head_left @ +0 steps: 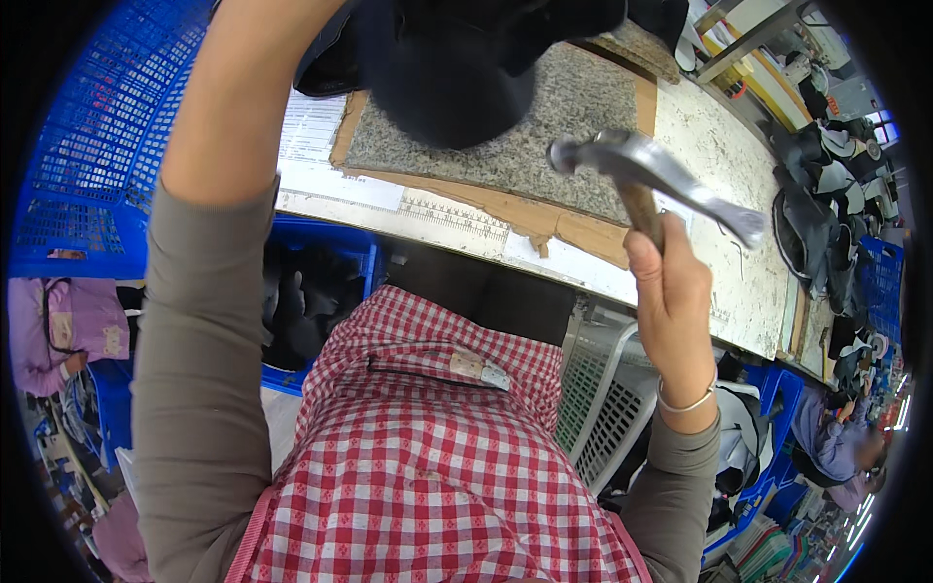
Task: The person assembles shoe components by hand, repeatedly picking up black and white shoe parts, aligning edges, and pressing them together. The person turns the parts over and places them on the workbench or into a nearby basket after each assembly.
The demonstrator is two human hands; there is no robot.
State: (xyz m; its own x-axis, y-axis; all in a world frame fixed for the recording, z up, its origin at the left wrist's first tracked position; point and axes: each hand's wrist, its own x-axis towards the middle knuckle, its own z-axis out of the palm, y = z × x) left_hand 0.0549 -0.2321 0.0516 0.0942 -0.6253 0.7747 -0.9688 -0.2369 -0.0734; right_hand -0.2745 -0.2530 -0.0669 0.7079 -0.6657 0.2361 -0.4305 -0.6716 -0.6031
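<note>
My right hand [675,301] is closed round the wooden handle of a hammer [622,160]. Its metal head is raised over the right side of the work surface, slightly blurred. Up and to the left, my left forearm [238,107] reaches past the top edge, so that hand is out of the picture. Near it, a dark, soft-looking piece [447,87], perhaps part of a shoe, hangs blurred over a speckled stone slab [573,117]. The hammer and the dark piece are apart. Under the slab lies torn brown cardboard [583,231].
The white table [748,301] carries a printed ruler strip [452,212] and paper sheets [301,131]. A blue crate [97,146] stands at left. Dark and white shoe parts [826,214] pile up at right. Other people [826,437] sit farther off, one in purple [87,325].
</note>
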